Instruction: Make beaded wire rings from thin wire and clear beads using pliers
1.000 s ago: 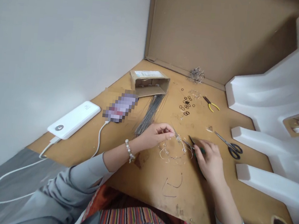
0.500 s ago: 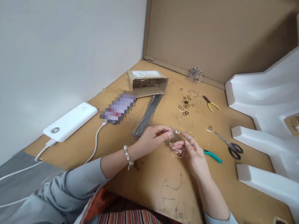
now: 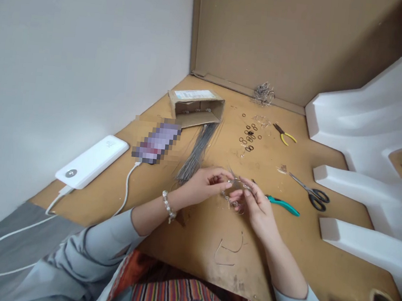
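Note:
Between my two hands is a ring of thin silvery wire with clear beads [image 3: 232, 202], raised over the tabletop. My left hand [image 3: 209, 185], a beaded bracelet [image 3: 168, 206] on its wrist, pinches the ring's upper left part between thumb and fingertips. The fingers of my right hand [image 3: 258, 207] are closed round the ring's right side, hiding some of it. Just right of that hand lie teal-handled pliers [image 3: 284, 205], their jaws partly covered by it. Several bent wire pieces [image 3: 228, 251] rest on the table below the ring.
A bundle of straight wires [image 3: 196, 155] spills from a cardboard box [image 3: 197, 109]. Beyond lie dark rings [image 3: 249, 136], yellow-handled pliers [image 3: 284, 135], scissors [image 3: 313, 194] and a wire tangle [image 3: 263, 94]. At left are a phone [image 3: 156, 143] and a white power bank [image 3: 92, 161]; white foam [image 3: 348, 180] edges the right.
My right hand has let go of the teal-handled pliers and moved left to grip the beaded wire ring. The ring has come up off the table, and my left hand keeps hold of it.

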Tool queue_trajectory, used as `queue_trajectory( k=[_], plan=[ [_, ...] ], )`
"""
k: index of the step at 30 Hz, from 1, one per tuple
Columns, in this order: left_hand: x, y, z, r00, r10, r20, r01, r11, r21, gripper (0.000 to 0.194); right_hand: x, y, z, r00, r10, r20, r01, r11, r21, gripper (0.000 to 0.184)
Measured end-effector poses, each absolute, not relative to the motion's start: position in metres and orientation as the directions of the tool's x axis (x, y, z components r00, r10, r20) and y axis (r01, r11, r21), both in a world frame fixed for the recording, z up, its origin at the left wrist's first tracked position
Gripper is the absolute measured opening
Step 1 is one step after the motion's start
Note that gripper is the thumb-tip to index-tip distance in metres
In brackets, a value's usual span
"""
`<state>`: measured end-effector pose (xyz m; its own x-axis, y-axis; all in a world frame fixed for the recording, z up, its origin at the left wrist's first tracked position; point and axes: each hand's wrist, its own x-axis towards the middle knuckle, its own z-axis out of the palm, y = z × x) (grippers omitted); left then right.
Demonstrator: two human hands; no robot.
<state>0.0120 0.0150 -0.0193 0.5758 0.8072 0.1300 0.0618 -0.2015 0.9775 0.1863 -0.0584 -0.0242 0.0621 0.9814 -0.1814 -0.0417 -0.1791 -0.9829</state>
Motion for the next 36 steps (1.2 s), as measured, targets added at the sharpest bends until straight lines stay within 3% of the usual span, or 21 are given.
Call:
queue_trajectory(
  k=[3,8,11,15,17,19,22,25,27,29,31,33,36],
  plan=[
    [0.011,0.014,-0.018,0.572,0.796,0.198,0.087,-0.299,0.95,0.016,0.189,-0.061,-0.02,0.058,0.99,-0.13,-0.004,-0.13,-0.991,0.045],
    [0.008,0.017,-0.018,0.476,0.836,0.273,0.032,-0.327,0.944,0.016,0.197,-0.063,-0.009,-0.079,0.994,-0.078,-0.112,-0.087,-0.99,0.045],
    [0.007,0.018,-0.017,0.481,0.821,0.307,0.05,-0.375,0.926,0.015,0.201,-0.062,-0.008,-0.072,0.996,-0.06,-0.135,-0.07,-0.988,0.042],
    [0.009,0.018,-0.018,0.527,0.788,0.318,0.1,-0.429,0.898,0.011,0.202,-0.064,-0.01,-0.051,0.998,-0.039,0.011,-0.039,-0.999,0.027],
    [0.011,0.018,-0.021,0.535,0.791,0.296,0.082,-0.398,0.914,0.012,0.201,-0.066,-0.008,-0.066,0.997,0.049,0.154,0.059,-0.986,0.018],
    [0.013,0.02,-0.026,0.561,0.786,0.261,0.05,-0.347,0.937,0.016,0.198,-0.067,-0.005,-0.09,0.973,0.212,0.33,0.23,-0.916,0.014],
    [0.01,0.024,-0.031,0.613,0.751,0.245,0.044,-0.342,0.939,0.029,0.194,-0.066,-0.002,-0.169,0.885,0.435,0.592,0.444,-0.673,0.007],
    [0.0,0.029,-0.026,0.659,0.712,0.24,0.059,-0.367,0.928,0.049,0.195,-0.066,-0.002,-0.264,0.814,0.517,0.75,0.511,-0.42,0.007],
    [-0.007,0.029,-0.02,0.761,0.62,0.19,0.04,-0.337,0.941,0.063,0.196,-0.067,-0.003,-0.3,0.79,0.535,0.797,0.516,-0.315,0.009],
    [-0.01,0.027,-0.015,0.837,0.53,0.137,0.072,-0.355,0.932,0.087,0.196,-0.068,-0.003,-0.324,0.774,0.544,0.816,0.519,-0.254,0.01],
    [-0.008,0.022,-0.012,0.832,0.541,0.121,0.13,-0.402,0.907,0.102,0.195,-0.069,-0.004,-0.349,0.762,0.546,0.818,0.532,-0.22,0.012],
    [-0.003,0.017,-0.013,0.806,0.578,0.13,0.167,-0.432,0.886,0.101,0.193,-0.07,-0.005,-0.367,0.75,0.55,0.81,0.549,-0.208,0.013],
    [0.004,0.013,-0.015,0.767,0.621,0.165,0.195,-0.469,0.861,0.084,0.191,-0.07,-0.007,-0.371,0.742,0.558,0.786,0.571,-0.237,0.016]
  ],
)
